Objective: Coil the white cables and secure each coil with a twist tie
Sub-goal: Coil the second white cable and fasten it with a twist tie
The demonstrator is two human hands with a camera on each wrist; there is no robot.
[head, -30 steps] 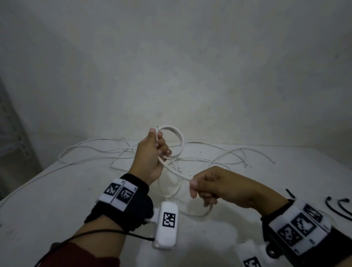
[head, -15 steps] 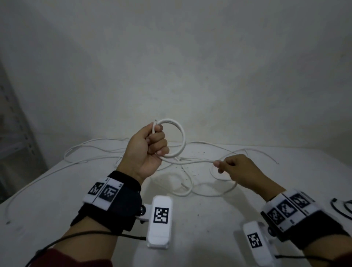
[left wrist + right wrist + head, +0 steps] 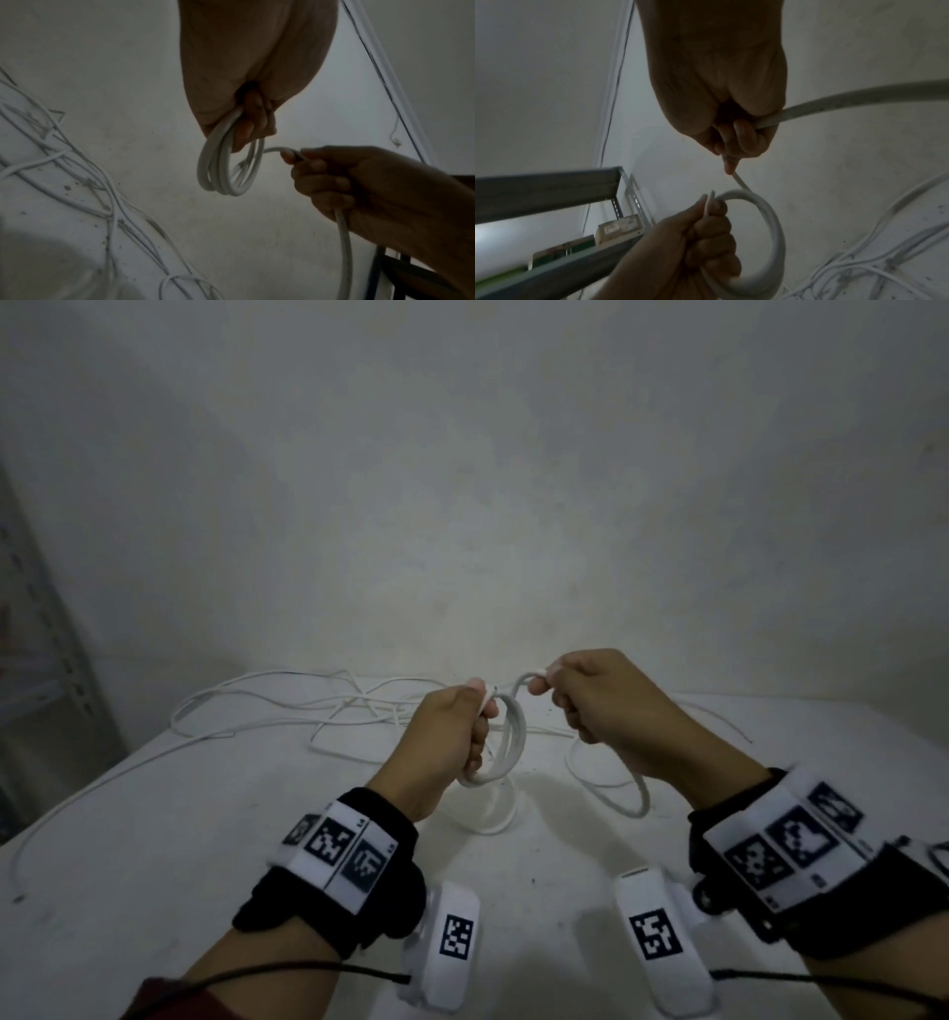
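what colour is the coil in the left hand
White; the coil shows best in the left wrist view.

Centre of the head view: left hand [image 3: 452, 737] and right hand [image 3: 606, 706] side by side above a table [image 3: 154, 865], a coil [image 3: 506, 742] between them. Upper left of the table: loose cables [image 3: 287, 706], behind the hands. Far left edge: shelving [image 3: 46, 660] beside the table.

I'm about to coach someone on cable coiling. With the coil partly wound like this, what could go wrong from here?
1. The coil is held only by the left hand; with no tie on it, a loosened grip may let the loops spring apart.
2. The tail fed by the right hand leads toward the loose cables on the table and could snag.
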